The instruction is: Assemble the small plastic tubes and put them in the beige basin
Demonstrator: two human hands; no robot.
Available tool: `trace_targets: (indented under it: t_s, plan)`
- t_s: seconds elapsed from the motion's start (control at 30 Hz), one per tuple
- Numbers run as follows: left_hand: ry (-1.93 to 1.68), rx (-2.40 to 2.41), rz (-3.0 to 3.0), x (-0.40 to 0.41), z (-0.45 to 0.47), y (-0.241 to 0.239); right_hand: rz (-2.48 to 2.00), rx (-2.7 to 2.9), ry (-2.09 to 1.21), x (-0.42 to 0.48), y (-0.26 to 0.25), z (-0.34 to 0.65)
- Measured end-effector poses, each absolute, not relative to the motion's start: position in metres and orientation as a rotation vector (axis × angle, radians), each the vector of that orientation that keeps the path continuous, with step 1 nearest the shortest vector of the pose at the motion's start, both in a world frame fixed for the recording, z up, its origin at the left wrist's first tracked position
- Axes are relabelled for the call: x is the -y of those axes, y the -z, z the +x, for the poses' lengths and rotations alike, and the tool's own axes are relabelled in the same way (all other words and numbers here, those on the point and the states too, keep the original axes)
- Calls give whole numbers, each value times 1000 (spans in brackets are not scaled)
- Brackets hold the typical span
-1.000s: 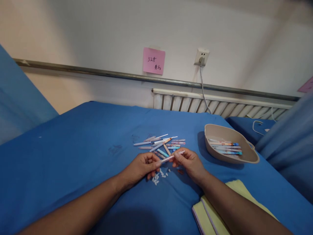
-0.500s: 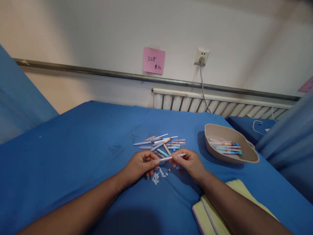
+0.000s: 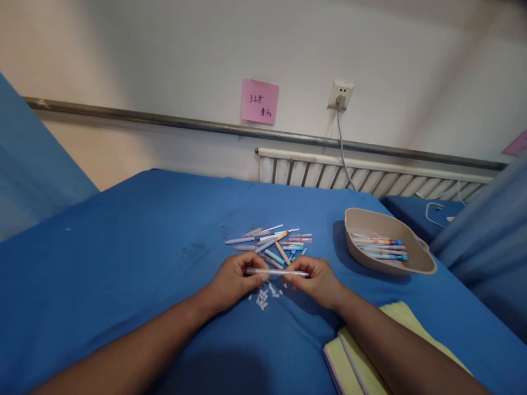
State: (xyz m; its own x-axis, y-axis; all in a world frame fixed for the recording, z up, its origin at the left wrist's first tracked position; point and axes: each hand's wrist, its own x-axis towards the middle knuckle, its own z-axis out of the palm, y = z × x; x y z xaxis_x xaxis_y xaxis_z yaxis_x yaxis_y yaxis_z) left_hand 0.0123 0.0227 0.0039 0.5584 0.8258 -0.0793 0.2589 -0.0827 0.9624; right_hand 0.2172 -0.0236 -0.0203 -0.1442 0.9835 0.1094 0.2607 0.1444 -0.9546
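Observation:
Between my two hands a slim, pale pinkish pen (image 3: pixel 275 272) lies almost level, just above the blue cover. My left hand (image 3: pixel 235 281) pinches its left end between thumb and fingers. The right-hand end is gripped by my right hand (image 3: pixel 318 281), with a short tip sticking out past the fingers. Just beyond the hands lies a loose pile of pens and pen parts (image 3: pixel 272 241) in white, lilac, orange and blue. Several small white pieces (image 3: pixel 262 298) are scattered on the cover below the held pen.
A beige basket (image 3: pixel 420 263) holding several pens stands at the right. A folded yellow cloth (image 3: pixel 349 365) lies under my right forearm. The blue cover (image 3: pixel 123 263) reaches back to a white radiator (image 3: pixel 313 170) and metal rail. A cable (image 3: pixel 341 137) hangs from the wall socket.
The pen has turned from a slant to nearly level, and more of its barrel shows between my hands. My right hand has moved slightly down and toward me.

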Motion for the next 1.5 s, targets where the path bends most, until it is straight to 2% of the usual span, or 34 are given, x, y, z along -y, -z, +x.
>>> trace_targets:
  t_s: [0.2,0.4,0.67,0.93,1.07,1.33,1.5]
  plan:
    - [-492,-875,1791,-17,12,-6,-1232,1911,-843,32,19,208]
    - [-484,-815,1505,-23,11,-3,-1246,1907,-679,36,14,208]
    - [-667,-813,1528,-18,15,-4,-1219,1912,-613,37,12,207]
    - [-672,-915,1543,-23,15,-6,-1280,1900,-523,36,15,208]
    - [-757,-802,1521,-21,15,-9,-1272,1896,-520,36,15,209]
    - [-624,-889,1355,-23,16,-6,-1277,1851,-531,38,12,208]
    - [-695,-905,1196,-32,12,-4,-1177,1396,-873,33,8,206]
